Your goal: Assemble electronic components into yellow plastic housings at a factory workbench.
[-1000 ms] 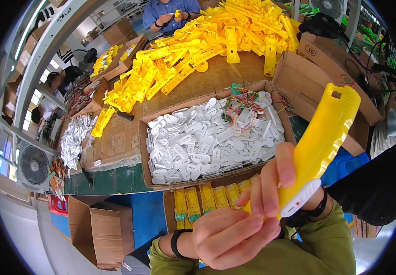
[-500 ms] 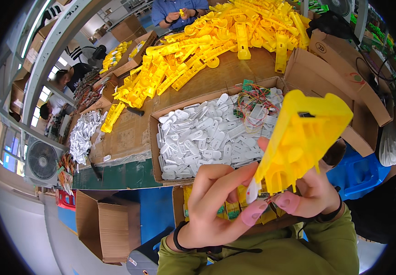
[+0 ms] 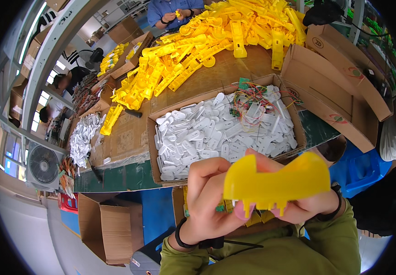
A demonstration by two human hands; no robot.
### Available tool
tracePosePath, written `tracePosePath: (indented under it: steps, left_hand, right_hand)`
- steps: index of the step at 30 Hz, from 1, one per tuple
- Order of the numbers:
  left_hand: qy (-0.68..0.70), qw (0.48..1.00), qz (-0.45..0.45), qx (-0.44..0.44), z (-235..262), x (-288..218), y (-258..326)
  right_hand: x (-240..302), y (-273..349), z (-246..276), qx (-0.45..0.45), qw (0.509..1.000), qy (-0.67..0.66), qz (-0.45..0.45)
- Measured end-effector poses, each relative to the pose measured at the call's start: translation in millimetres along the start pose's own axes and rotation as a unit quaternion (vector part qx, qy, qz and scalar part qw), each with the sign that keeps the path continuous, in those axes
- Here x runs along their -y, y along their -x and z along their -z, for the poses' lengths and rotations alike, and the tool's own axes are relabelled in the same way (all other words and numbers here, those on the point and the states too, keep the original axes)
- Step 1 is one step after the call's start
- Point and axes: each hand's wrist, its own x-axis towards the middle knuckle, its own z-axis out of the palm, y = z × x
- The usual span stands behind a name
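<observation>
Close to the camera, a yellow plastic housing point(image 3: 275, 183) with short pegs along its lower edge is held up between both hands. My left hand point(image 3: 209, 195) grips its left end, fingers bent, and a pink cover sits on the thumb. At the other end my right hand point(image 3: 314, 206) is closed on it, its thumb covered in pink too and its fingers partly hidden behind the housing. A bit of white shows by the left thumb; what it belongs to is hidden. Beyond the hands, an open carton point(image 3: 151, 142) holds white plastic covers point(image 3: 198, 137) and a tangle of thin coloured wires point(image 3: 253, 105).
A large heap of yellow housings point(image 3: 207, 43) covers the table's far part. More white covers point(image 3: 84, 135) lie at left. An open cardboard box point(image 3: 335, 87) stands at right, another point(image 3: 115, 229) below left. Across the table sits a person in blue point(image 3: 168, 13).
The yellow housing has tipped and turned from steeply slanted to nearly level, coming lower and uncovering the carton's right side. Both hands keep their hold. The view has shifted slightly.
</observation>
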Motion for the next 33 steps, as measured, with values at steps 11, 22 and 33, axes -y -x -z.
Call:
tracePosePath:
  steps: [11, 22, 33]
  left_hand:
    - [0.375, 0.87, 0.314, 0.066, -18, 17, 8]
    - [0.556, 0.806, 0.204, 0.003, 36, 0, 13]
    - [0.183, 0.953, 0.117, -0.212, 25, -6, -25]
  right_hand:
    - [-9, -16, -1, -0.153, 0.954, -0.257, 0.034]
    - [-38, 0, 27, -0.226, 0.974, -0.018, 0.015]
    - [-14, 16, -3, 0.005, 0.966, -0.227, -0.124]
